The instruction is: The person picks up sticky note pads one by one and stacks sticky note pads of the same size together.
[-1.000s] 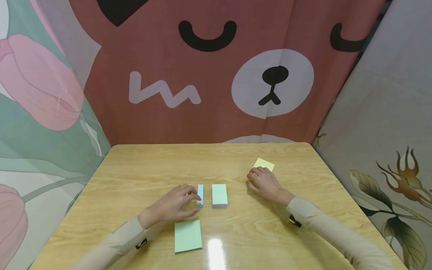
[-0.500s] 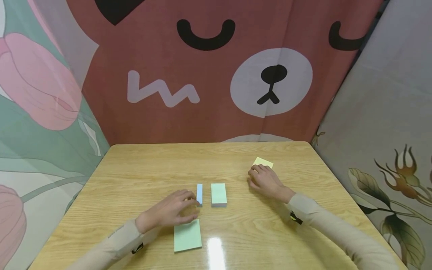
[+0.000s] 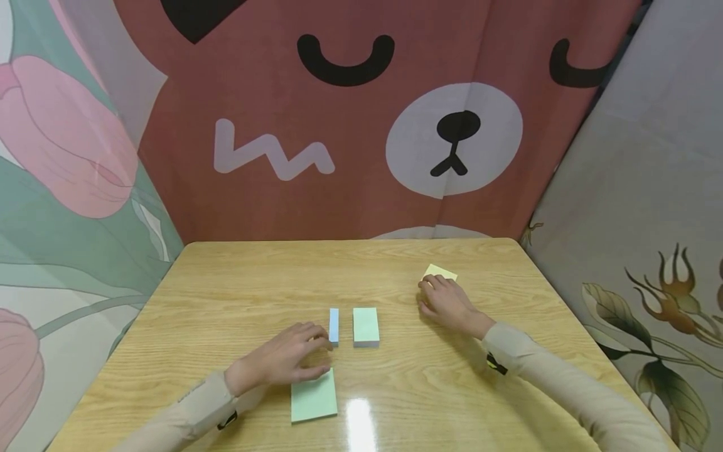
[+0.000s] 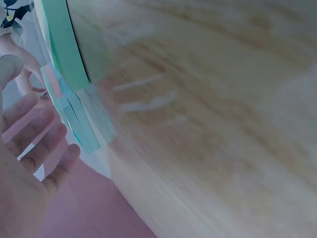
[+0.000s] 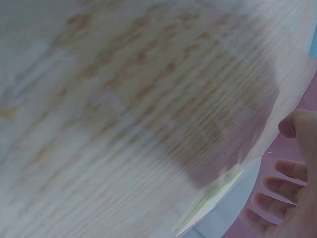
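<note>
On a wooden table [image 3: 226, 282], the left hand [image 3: 288, 359] lies low in centre frame with loose fingers holding nothing, between a flat green pad [image 3: 314, 396] and a blue pad [image 3: 334, 326]. Right of centre, the right hand [image 3: 446, 303] rests with loosely bent fingers touching a yellow pad [image 3: 441, 272].

Both hands palm-down, left hand [image 3: 290, 359] and right hand [image 3: 446, 303], fingers relaxed.
</note>
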### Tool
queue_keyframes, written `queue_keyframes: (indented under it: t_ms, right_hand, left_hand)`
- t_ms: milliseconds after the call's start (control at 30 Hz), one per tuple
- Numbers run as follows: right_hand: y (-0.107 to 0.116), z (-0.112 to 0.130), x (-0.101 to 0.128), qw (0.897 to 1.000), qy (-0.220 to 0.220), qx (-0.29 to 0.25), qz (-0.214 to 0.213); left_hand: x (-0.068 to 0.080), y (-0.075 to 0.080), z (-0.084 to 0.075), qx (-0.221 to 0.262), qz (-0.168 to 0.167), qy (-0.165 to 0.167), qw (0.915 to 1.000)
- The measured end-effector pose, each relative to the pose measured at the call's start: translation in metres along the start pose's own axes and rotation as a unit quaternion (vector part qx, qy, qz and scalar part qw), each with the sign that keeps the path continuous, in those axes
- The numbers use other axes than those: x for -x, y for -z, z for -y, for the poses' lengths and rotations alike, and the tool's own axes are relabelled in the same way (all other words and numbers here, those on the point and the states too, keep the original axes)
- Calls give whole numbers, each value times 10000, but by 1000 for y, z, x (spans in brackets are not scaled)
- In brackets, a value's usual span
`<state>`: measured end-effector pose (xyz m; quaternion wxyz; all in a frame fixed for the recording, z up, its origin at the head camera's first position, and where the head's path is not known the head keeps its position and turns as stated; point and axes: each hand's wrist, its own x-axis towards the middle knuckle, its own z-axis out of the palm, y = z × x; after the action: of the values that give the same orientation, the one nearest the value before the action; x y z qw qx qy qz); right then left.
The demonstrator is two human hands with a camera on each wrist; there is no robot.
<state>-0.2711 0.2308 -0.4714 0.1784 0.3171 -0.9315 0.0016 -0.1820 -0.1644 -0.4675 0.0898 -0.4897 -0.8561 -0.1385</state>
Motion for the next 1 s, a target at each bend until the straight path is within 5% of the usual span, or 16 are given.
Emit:
queue_keyframes:
  t_ms: [1000]
  right_hand:
    - [-5, -19, 1, 9986, -246, 165, 442]
  left_hand:
    - [11, 1, -13, -49, 252, -208, 9995]
